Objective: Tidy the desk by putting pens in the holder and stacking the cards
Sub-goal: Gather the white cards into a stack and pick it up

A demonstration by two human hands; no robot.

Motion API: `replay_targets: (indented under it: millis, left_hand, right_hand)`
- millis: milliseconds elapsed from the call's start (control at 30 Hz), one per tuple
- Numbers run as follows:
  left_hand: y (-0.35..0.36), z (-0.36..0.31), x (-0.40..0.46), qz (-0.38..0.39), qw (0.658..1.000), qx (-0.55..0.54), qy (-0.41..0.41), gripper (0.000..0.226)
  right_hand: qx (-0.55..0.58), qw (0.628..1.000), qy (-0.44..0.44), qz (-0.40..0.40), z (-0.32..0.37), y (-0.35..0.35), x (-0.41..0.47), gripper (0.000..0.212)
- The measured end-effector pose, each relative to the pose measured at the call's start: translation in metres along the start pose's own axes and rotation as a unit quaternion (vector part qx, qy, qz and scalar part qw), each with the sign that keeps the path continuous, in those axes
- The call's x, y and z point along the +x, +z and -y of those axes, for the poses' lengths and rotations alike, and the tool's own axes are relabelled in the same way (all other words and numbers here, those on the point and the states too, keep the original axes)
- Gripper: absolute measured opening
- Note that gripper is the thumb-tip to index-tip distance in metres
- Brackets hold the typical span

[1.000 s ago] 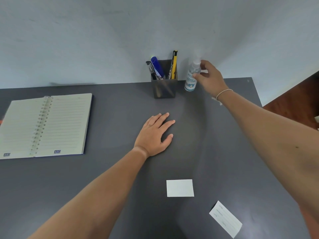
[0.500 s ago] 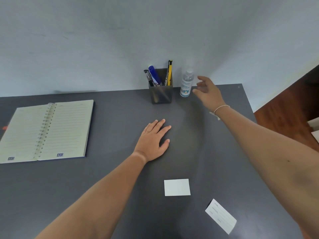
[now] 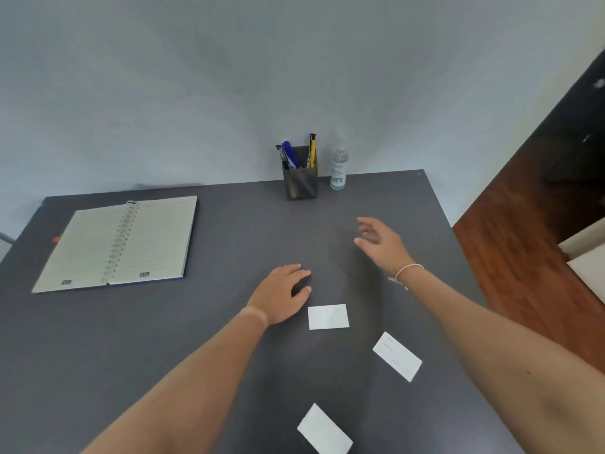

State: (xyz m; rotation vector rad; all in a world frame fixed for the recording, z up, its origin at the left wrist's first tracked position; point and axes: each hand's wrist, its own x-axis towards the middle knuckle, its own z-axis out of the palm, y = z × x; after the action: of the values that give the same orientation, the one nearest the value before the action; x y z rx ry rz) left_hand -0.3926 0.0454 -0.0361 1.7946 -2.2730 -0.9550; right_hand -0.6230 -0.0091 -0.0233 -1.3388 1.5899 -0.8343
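Observation:
A dark square pen holder [image 3: 300, 185] stands at the desk's far edge with several pens [image 3: 291, 155] upright in it. Three white cards lie apart on the grey desk: one [image 3: 328, 316] just right of my left hand, one [image 3: 397, 356] further right and tilted, one [image 3: 324, 430] at the near edge. My left hand [image 3: 281, 294] rests palm down on the desk with its fingers curled, holding nothing. My right hand [image 3: 381, 244] hovers open above the desk, between the holder and the cards.
A clear spray bottle [image 3: 338, 168] stands just right of the holder. An open spiral notebook [image 3: 118, 244] lies at the left. The desk's right edge [image 3: 455, 250] drops to a wooden floor.
My right hand let go of the spray bottle and pulled back toward me. My left hand slid nearer, toward the cards. The view tilted so a third card shows.

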Motion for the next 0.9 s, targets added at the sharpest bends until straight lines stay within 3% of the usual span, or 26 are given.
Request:
replay_targets:
  millis: [300,467,600,900]
  left_hand:
    - [0.019,-0.010,-0.038,-0.001,1.000,0.008,-0.012,0.050]
    - [0.027,-0.018,-0.042,0.000,0.996,0.086,0.030,0.056]
    - [0.034,-0.020,-0.044,0.010,0.990,0.137,0.040,0.051]
    - [0.044,-0.015,-0.067,-0.014,0.988,0.139,0.064,0.033]
  right_hand:
    - [-0.044,0.998,0.001,0.047,-0.020,0.007,-0.061,0.039]
    - [-0.063,0.997,0.008,0.051,-0.029,0.005,-0.090,0.040]
    - [-0.064,0.997,0.019,0.042,-0.036,0.002,-0.111,0.041]
    - [-0.146,0.988,0.054,0.010,-0.046,-0.003,-0.166,0.048]
